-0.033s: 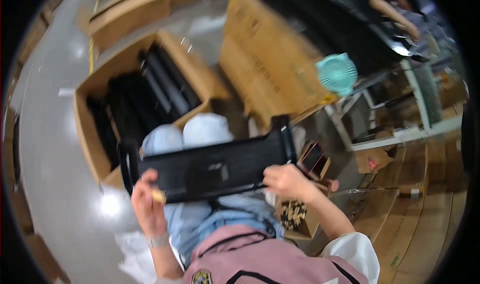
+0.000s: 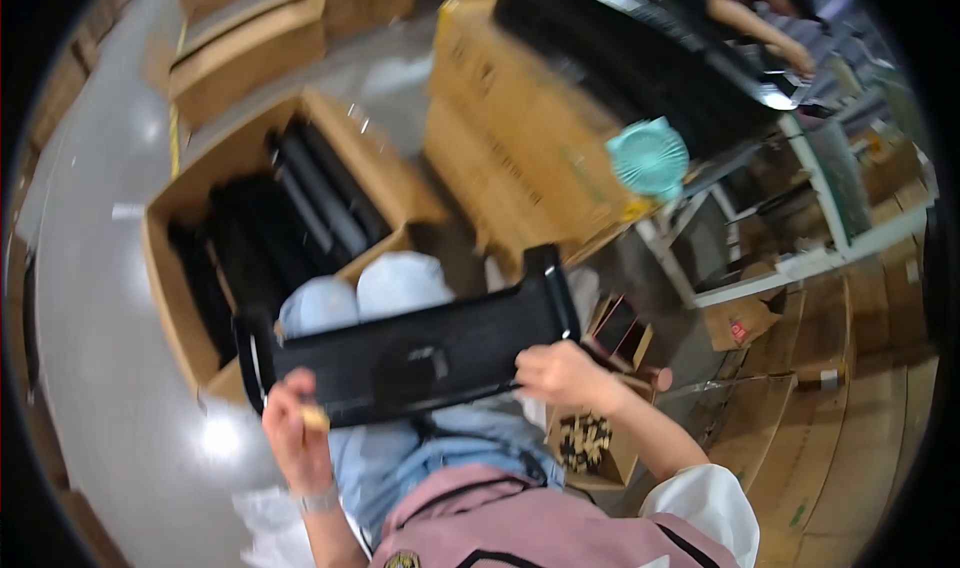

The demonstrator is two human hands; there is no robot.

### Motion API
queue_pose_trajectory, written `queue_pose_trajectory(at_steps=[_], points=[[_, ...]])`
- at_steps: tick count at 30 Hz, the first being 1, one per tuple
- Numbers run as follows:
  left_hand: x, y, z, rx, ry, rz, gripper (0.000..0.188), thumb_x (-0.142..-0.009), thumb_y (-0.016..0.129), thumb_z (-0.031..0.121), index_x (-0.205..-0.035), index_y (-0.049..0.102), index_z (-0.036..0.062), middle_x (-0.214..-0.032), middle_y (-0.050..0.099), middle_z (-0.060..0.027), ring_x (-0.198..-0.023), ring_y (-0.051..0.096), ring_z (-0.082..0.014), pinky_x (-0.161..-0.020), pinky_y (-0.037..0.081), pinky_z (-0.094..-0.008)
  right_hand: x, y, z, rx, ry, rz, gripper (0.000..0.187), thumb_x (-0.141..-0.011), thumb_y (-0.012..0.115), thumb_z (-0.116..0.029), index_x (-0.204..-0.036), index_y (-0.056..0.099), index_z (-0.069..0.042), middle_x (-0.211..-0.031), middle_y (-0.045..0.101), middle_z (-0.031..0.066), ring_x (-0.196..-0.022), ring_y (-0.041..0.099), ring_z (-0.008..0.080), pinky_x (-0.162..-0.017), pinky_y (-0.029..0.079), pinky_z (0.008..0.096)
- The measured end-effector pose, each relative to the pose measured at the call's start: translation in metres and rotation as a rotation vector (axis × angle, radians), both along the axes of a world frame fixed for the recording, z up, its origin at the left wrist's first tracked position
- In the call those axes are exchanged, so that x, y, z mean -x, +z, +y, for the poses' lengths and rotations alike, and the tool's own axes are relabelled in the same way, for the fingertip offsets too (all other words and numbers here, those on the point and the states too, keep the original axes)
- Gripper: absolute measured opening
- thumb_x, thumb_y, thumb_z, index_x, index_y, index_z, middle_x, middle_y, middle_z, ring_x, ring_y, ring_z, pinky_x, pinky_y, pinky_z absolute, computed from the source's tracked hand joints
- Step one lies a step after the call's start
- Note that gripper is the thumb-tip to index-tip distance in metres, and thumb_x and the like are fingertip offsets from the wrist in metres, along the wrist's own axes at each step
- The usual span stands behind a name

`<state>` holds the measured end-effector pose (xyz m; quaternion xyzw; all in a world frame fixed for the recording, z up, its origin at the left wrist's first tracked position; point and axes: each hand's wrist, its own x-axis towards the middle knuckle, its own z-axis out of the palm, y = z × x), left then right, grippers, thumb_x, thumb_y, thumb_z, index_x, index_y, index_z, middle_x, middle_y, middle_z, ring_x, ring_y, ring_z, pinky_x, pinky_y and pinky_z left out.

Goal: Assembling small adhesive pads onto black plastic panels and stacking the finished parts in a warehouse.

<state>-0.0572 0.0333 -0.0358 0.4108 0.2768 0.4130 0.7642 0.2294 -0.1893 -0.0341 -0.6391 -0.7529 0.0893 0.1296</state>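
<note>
A long black plastic panel [image 2: 440, 353] with raised end pieces lies across my lap, tilted a little up to the right. My right hand [image 2: 565, 373] pinches its near edge close to the right end. At its near left corner my left hand [image 2: 297, 428] is closed, with a small tan piece [image 2: 315, 418] between the fingers; whether these fingers also grip the panel I cannot tell. Right of my legs, a small open carton [image 2: 622, 458] holds several black and tan little pieces [image 2: 583, 440] that resemble the one in my left hand.
Ahead to the left stands an open cardboard box [image 2: 160, 258] with black parts [image 2: 325, 188] inside. Beyond it, a large carton [image 2: 520, 138] bears black parts and a turquoise fan-shaped item [image 2: 650, 158]. A metal-framed bench [image 2: 770, 283] is at right, with another person's arm [image 2: 755, 28] behind.
The surroundings have shifted slightly down and left in view. The panel's ends sit a little lower in the picture, and both hands keep their places on it.
</note>
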Motion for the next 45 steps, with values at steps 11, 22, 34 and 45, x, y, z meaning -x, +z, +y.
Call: queue_pose_trajectory(at_steps=[11, 22, 34, 45], points=[[-0.006, 0.082, -0.052, -0.413, -0.622, -0.253, 0.035, -0.076, 0.066, 0.026, -0.060, 0.042, 0.0051, -0.055, 0.048, -0.0074, -0.048, 0.041, -0.0145, -0.045, 0.032, -0.0252, -0.021, 0.188, -0.023, -0.412, -0.163, -0.424, 0.034, -0.068, 0.073, -0.026, -0.056, 0.044, -0.012, -0.060, 0.039, 0.0006, -0.051, 0.048, 0.0133, -0.036, 0.034, 0.0285], [-0.059, 0.039, -0.082, 0.198, -0.742, 0.114, 0.025, -0.085, 0.051, 0.015, -0.063, 0.042, 0.0078, -0.053, 0.035, 0.0017, -0.044, 0.030, -0.0082, -0.040, 0.020, -0.0244, -0.223, 0.377, -0.050, -0.497, -0.801, -1.155, 0.025, -0.078, 0.065, -0.024, -0.074, 0.055, -0.001, -0.078, 0.050, 0.0129, -0.070, 0.058, 0.0321, -0.061, 0.046, 0.0425], [-0.085, -0.014, -0.078, 0.524, -0.583, 0.446, 0.023, -0.085, 0.055, 0.025, -0.068, 0.048, 0.0114, -0.052, 0.037, 0.0034, -0.039, 0.031, -0.0078, -0.037, 0.023, -0.0238, -0.383, 0.368, -0.032, -0.172, -1.022, -1.157, 0.022, -0.069, 0.073, -0.023, -0.079, 0.067, -0.004, -0.092, 0.062, 0.0104, -0.091, 0.062, 0.0259, -0.079, 0.050, 0.0360], [-0.098, -0.009, -0.083, 0.588, -0.547, 0.402, 0.021, -0.083, 0.057, 0.028, -0.073, 0.051, 0.0100, -0.052, 0.039, 0.0043, -0.045, 0.035, -0.0071, -0.043, 0.027, -0.0210, -0.407, 0.346, 0.003, -0.330, -1.079, -1.054, 0.015, -0.071, 0.060, -0.005, -0.084, 0.066, -0.002, -0.095, 0.063, 0.0166, -0.092, 0.062, 0.0290, -0.079, 0.051, 0.0387]])
